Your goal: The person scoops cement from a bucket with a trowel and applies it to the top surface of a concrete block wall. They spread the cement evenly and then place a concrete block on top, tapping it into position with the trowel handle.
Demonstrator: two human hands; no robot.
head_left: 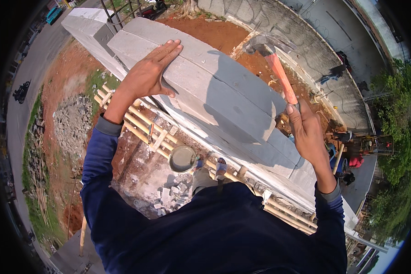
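Observation:
My left hand (147,75) lies on the edge of a long pale grey lightweight block (187,82) at the top of a block wall, its fingers stretched out and its thumb apart on the near side face. My right hand (308,130) is closed around the orange handle of a hammer (281,75). The hammer stands raised above the far side of the wall, and its dark head is smeared by motion. Shadows of my arm and the hammer fall across the blocks. A second row of blocks (246,75) runs alongside the first.
Under my sandalled feet are bamboo scaffold poles (141,119). A round bucket of grey mortar (182,158) sits on them, beside the wall. Broken block pieces (173,194) lie on the ground below. Steel rods (118,13) rise at the wall's far left end. A road (20,123) runs along the left.

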